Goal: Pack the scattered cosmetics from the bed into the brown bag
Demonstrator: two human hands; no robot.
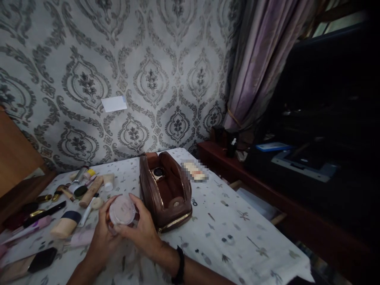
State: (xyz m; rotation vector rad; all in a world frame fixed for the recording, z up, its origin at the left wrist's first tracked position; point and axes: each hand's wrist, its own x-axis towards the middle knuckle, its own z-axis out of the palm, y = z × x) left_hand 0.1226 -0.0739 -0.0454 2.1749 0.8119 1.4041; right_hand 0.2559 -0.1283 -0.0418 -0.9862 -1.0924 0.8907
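Between both hands is a round jar with a pale, translucent pinkish lid (122, 210), tilted toward me. My left hand (103, 223) wraps its left side, and my right hand (143, 229), below a black wristband, grips it from the right with the thumb across the front. Fingers hide much of the jar's body. Just beyond my right hand stands a brown leather toiletry bag (150, 190), unzipped and gaping; a small item with a dark round face (158, 172) lies inside. To the left of my hands, a beige jar with a dark blue lid (65, 224) rests on its side.
Makeup items spread over the left of the patterned tablecloth (219, 221), including a beige tube (91, 192), a white-capped tube (108, 183) and a black-capped bottle (29, 264). A blurred-out flat item (195, 171) lies right of the bag. An open drawer (257, 204) borders the table's right edge.
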